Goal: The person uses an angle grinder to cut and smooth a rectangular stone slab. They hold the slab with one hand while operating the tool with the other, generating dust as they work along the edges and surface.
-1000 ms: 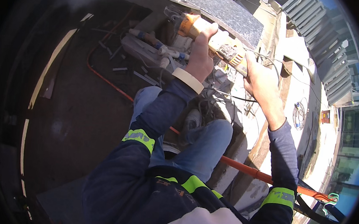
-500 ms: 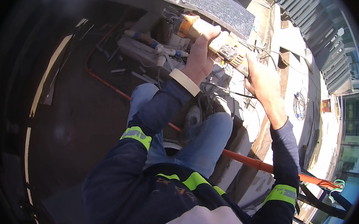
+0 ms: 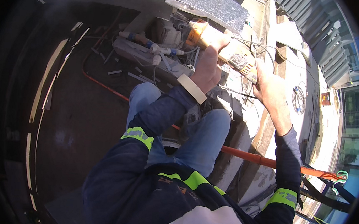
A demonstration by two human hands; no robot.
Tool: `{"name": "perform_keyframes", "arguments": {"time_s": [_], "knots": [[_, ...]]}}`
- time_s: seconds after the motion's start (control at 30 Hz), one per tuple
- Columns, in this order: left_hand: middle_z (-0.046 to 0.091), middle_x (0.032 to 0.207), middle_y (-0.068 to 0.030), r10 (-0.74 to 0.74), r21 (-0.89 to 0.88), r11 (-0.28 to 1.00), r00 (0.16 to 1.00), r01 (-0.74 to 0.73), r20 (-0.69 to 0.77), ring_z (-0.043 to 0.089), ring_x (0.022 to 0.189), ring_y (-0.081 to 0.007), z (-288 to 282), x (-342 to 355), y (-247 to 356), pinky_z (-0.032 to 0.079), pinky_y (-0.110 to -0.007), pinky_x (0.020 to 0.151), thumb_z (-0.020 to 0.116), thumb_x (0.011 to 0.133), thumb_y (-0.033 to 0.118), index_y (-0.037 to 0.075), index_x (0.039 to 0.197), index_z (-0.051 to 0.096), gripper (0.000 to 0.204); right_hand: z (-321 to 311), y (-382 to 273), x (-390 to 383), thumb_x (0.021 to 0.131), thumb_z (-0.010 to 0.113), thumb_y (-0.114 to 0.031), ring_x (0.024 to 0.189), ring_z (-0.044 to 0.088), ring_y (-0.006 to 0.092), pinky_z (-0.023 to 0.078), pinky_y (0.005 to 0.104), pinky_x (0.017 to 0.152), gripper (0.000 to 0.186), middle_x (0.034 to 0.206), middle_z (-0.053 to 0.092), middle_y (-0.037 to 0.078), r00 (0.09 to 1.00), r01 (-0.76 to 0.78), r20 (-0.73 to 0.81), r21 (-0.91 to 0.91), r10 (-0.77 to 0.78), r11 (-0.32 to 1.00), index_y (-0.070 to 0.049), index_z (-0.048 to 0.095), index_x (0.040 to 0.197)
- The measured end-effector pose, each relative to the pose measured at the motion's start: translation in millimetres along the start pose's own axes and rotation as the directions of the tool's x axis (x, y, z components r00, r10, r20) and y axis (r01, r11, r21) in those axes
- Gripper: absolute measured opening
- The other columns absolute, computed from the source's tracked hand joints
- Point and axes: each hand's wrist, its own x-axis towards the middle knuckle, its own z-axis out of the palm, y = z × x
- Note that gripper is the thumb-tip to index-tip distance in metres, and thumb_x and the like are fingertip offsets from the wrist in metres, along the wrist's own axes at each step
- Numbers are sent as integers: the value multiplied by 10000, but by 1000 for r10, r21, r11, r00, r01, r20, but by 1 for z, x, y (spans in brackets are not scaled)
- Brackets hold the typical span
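Note:
Both of my hands hold a dusty orange-yellow angle grinder [image 3: 236, 57], its head toward the upper left. My left hand [image 3: 207, 70] wraps round the front of its body, behind the orange collar. Farther back, my right hand [image 3: 269, 87] grips the rear end. The grinder's head is close to the edge of a grey speckled stone slab [image 3: 224, 9]; whether the disc touches it I cannot tell. A pale rounded shape shows along the slab's edge by the head. Round my left wrist sits a cream ring like a tape roll [image 3: 192, 89].
White-and-blue cable connectors [image 3: 163, 50] lie on a block left of my hands, with cables and scraps around. An orange pole [image 3: 255, 158] crosses beside my right forearm. Coiled cable [image 3: 299, 101] lies at the right, near metal slats [image 3: 318, 34]. My bent knees are below the grinder.
The grinder and both hands have shifted a little right and down relative to the slab. The view has moved slightly too. My grip looks the same.

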Motion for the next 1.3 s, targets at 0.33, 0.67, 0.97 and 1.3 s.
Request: {"name": "perform_keyframes", "arguments": {"time_s": [0.33, 0.67, 0.97, 1.3], "knots": [[745, 1169, -89, 87, 47, 995, 995, -85, -41, 742, 1118, -228, -12, 18, 27, 591, -406, 994, 707, 1010, 263, 64, 1220, 657, 294, 20, -8, 36, 810, 832, -110, 917, 762, 362, 600, 477, 803, 828, 990, 747, 186, 998, 65, -25, 41, -64, 997, -91, 488, 1562], [727, 1092, -49, 133, -2, 991, 989, -133, -70, 742, 1044, -211, -33, 43, 57, 605, -414, 918, 758, 948, 234, 99, 1166, 660, 274, 19, -35, 75, 837, 803, -110, 832, 770, 353, 603, 474, 704, 652, 915, 750, 163, 991, 124, -63, 37, -121, 992, -68, 538, 1432], [723, 1068, -43, 102, -30, 994, 994, -103, -41, 751, 1012, -194, -31, 39, 61, 622, -385, 923, 766, 954, 210, 87, 1182, 643, 287, 8, -43, 71, 854, 768, -95, 826, 770, 357, 601, 470, 705, 608, 907, 751, 167, 996, 88, 4, 34, -88, 996, -67, 538, 1415], [733, 1169, -47, -41, -114, 993, 999, 39, -15, 709, 1095, -171, 8, -3, 3, 547, -342, 1017, 755, 965, 153, 37, 1232, 702, 296, -4, 1, 0, 819, 838, -136, 836, 753, 422, 602, 510, 757, 795, 924, 746, 227, 1000, -19, 20, 22, 18, 1000, -106, 525, 1548]]}}
